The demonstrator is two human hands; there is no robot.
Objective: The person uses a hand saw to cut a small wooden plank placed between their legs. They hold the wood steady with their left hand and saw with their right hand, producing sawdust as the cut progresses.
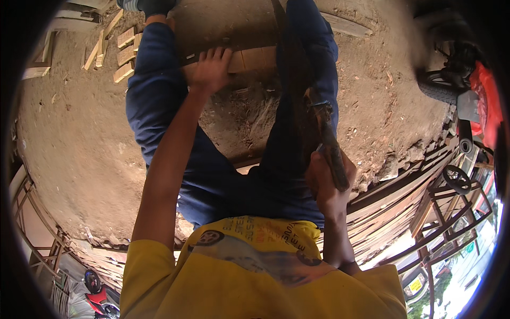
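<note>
Resting, fingers slightly spread, on the plank [254, 59] between the legs [151, 98], the left hand [211, 73] seems to steady it; the right hand [324, 186] grips a dark blade [298, 69] by its handle [330, 146], presumably for control; blocks [126, 55] lie toward the ground's [79, 149] far left edge

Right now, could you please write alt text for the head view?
A person's right hand grips a long, dark-bladed tool, while the left hand rests on a wooden board. Short wood pieces lie on the dirt ground at upper left.
</note>
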